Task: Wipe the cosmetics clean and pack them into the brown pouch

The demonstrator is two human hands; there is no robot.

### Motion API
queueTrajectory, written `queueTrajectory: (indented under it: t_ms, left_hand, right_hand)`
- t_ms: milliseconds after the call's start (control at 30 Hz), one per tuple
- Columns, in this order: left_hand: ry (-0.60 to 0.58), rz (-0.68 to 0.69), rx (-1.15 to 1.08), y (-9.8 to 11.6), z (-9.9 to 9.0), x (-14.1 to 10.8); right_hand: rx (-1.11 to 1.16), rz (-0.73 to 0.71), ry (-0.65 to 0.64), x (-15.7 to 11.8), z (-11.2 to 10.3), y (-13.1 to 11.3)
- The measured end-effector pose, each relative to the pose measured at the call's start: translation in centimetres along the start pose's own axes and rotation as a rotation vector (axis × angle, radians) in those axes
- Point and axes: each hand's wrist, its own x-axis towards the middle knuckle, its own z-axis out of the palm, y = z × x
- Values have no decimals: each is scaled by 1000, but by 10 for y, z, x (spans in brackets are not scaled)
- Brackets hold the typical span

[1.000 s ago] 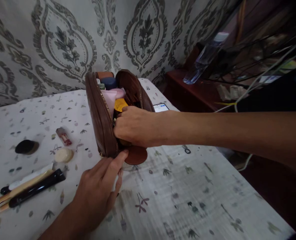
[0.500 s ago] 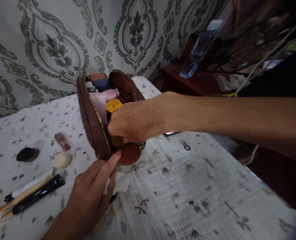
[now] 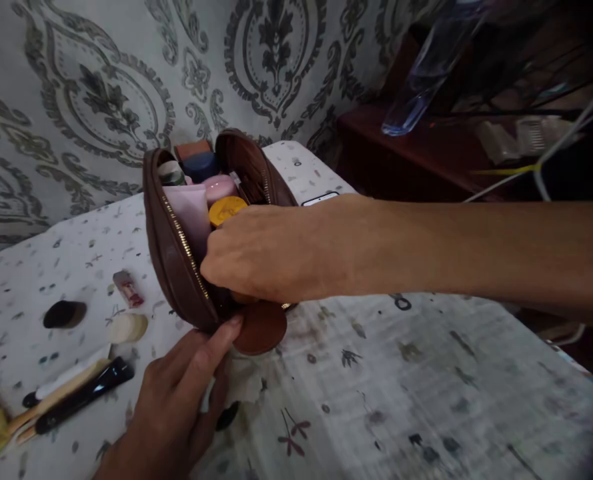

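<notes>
A brown zippered bag [image 3: 169, 267] stands open on the patterned cloth. Inside it show a pale pink tube [image 3: 191, 213], a yellow round item [image 3: 226, 210], a pink round case [image 3: 219, 188] and a dark blue item [image 3: 199, 165]. My right hand [image 3: 261, 253] reaches into the bag's opening, its fingertips hidden inside. Beside the bag's near end, my left hand [image 3: 181, 393] has its index finger stretched against the edge of a round brown flap [image 3: 261, 328]; its other fingers are bent and partly hidden.
Left of the bag lie a small clear-and-red item [image 3: 128, 289], a black round piece [image 3: 62, 313], a cream round piece [image 3: 127, 327] and several brushes [image 3: 83, 397]. A phone edge [image 3: 320, 199] shows behind my right wrist. A clear bottle [image 3: 421, 80] stands on a dark red surface [image 3: 371, 143].
The view has shifted and come closer. My right hand covers more of the bag's near opening. Part of the phone now shows behind my right wrist.
</notes>
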Motion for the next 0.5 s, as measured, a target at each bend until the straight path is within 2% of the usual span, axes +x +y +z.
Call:
queueTrajectory:
  t_ms: [167,267,400,500]
  left_hand:
    - [-13,-34,-16,4,-2,4]
    - [-25,-48,5,5,-6,8]
    - [-81,-87,0,6,-13,11]
    - [-117,-121,-6,9,-17,9]
  right_hand:
    - [-35,-132,37,9,17,9]
    - [-47,-195,-30,19,23,11]
    - [-78,-90,-187,29,19,3]
    - [75,60,-187,35,20,-1]
